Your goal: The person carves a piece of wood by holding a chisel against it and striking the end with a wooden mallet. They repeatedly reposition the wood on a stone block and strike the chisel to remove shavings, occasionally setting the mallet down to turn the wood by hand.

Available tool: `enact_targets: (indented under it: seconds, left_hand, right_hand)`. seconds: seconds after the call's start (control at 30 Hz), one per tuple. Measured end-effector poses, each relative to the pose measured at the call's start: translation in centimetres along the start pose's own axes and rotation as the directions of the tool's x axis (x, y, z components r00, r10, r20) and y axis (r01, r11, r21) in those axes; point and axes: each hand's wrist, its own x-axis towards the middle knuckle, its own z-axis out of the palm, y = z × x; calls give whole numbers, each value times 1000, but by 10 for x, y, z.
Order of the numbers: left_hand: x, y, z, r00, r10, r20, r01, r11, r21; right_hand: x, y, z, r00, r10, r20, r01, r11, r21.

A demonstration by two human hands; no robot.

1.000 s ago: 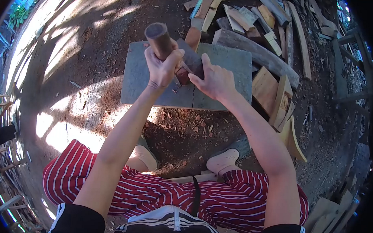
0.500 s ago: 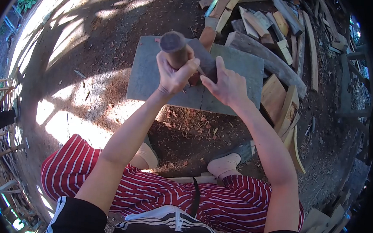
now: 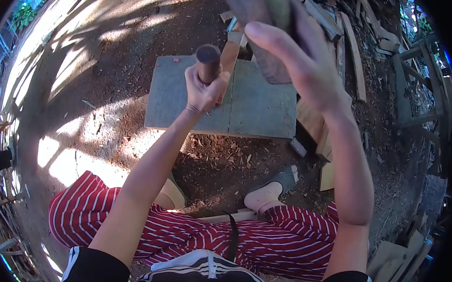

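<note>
My left hand (image 3: 202, 92) is closed around the thick round handle of what looks like a chisel (image 3: 208, 57), its flat dark end facing up toward me. The chisel's lower end is hidden behind the hand. A reddish wooden strip (image 3: 229, 57) lies on the grey board (image 3: 174, 104), just beside and beyond that hand. Raised high at the upper right, my right hand (image 3: 313, 74) grips a dark wooden mallet (image 3: 272, 70). The mallet is blurred, close to the camera and partly cut off by the top edge.
Cut wood pieces (image 3: 353, 55) lie heaped on the ground to the right, some near the board's right edge. Shavings (image 3: 225, 154) cover the soil between my feet. Wooden framing (image 3: 419, 75) stands at the far right.
My right hand has lifted off the board area, up and to the right, with the mallet. My left hand stays around the chisel; the view has shifted slightly.
</note>
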Motion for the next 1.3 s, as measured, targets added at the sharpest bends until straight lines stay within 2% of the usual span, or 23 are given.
enact_targets:
  seconds: [0.07, 0.1, 0.13, 0.2, 0.23, 0.27, 0.3, 0.37, 0.43, 0.47, 0.57, 0.6, 0.63, 0.7, 0.73, 0.77, 0.83, 0.87, 1.0, 1.03, 1.07, 1.17, 1.3]
  left_hand:
    - [-4, -4, 7, 996, -79, 27, 80, 996, -37]
    - [-8, -16, 17, 976, 102, -194, -114, 992, -48]
    - [-10, -18, 23, 873, 268, -406, -301, 954, -17]
    - [-10, -15, 18, 941, 211, -266, -238, 969, -72]
    - [-15, -11, 12, 982, 134, -133, -150, 982, -114]
    - [-6, -11, 2, 995, 19, 98, -15, 999, -35]
    - [-4, -4, 5, 995, 85, 56, -86, 996, 18]
    - [-9, 6, 12, 994, 100, -42, -102, 994, -47]
    - [-10, -46, 5, 941, -262, -216, 76, 782, -618]
    - [-10, -42, 12, 918, 237, -318, -203, 970, 137]
    - [-2, 0, 18, 992, 107, -74, -117, 983, -143]
    - [2, 11, 13, 993, -119, 11, 120, 991, -61]
    - [7, 2, 9, 999, 16, 34, -15, 1000, -23]
    - [-2, 4, 10, 994, -46, -95, 44, 999, -25]
    - [1, 7, 7, 994, -32, -100, 31, 999, -6]
    - [6, 7, 13, 988, 86, -128, -87, 996, -4]
    - [8, 7, 24, 969, 179, -171, -188, 982, -38]
    - [10, 8, 18, 997, 24, -68, -25, 1000, -17]
    - [12, 32, 1, 980, -191, 47, 186, 978, 89]
    - [11, 39, -2, 947, -319, 43, 310, 940, 145]
    - [11, 20, -13, 979, -200, -41, 204, 945, 257]
    - [16, 17, -28, 990, -98, -106, 117, 975, 190]
    - [25, 39, -14, 967, -179, -181, 163, 982, -97]
  right_hand:
    - [-11, -23, 0, 947, -311, -81, 271, 909, -316]
    - [-19, -26, 2, 944, -317, -88, 274, 906, -321]
    - [-26, -25, 5, 990, -126, 68, 144, 859, -491]
    - [-25, -43, -3, 930, 267, 251, -21, 723, -691]
    - [-24, -47, -5, 927, 277, 253, -31, 730, -683]
    - [-25, -48, -5, 982, 37, 185, 63, 861, -505]
    - [-26, -49, -5, 980, -191, 53, 197, 925, -324]
    - [-27, -47, 0, 981, -191, 27, 192, 954, -230]
    - [-36, -27, 16, 987, -63, 147, 153, 636, -757]
    - [-35, -17, 16, 980, -169, 105, 189, 631, -752]
    - [-16, -51, -4, 975, 79, 208, 78, 752, -655]
    - [-18, -57, -7, 985, 90, 150, -10, 886, -464]
    - [-20, -52, -5, 981, 81, 177, 7, 893, -450]
    - [-20, -35, 1, 989, -81, 128, 131, 877, -463]
    - [-22, -21, 12, 984, -26, 177, 149, 672, -726]
    - [-20, -11, 7, 986, -31, 162, 141, 666, -733]
    - [-15, -8, -1, 985, 55, 164, -10, 966, -260]
    - [-13, 2, 2, 993, 91, 74, -82, 989, -121]
    - [-1, 64, 18, 965, 249, 81, -233, 957, -170]
    - [-2, 79, 28, 936, 337, 103, -267, 869, -417]
    - [-4, 92, 36, 897, 427, 113, -264, 723, -639]
    - [-18, 119, 58, 926, 364, 99, -160, 619, -769]
    - [-32, 136, 70, 932, 352, 85, -173, 641, -747]
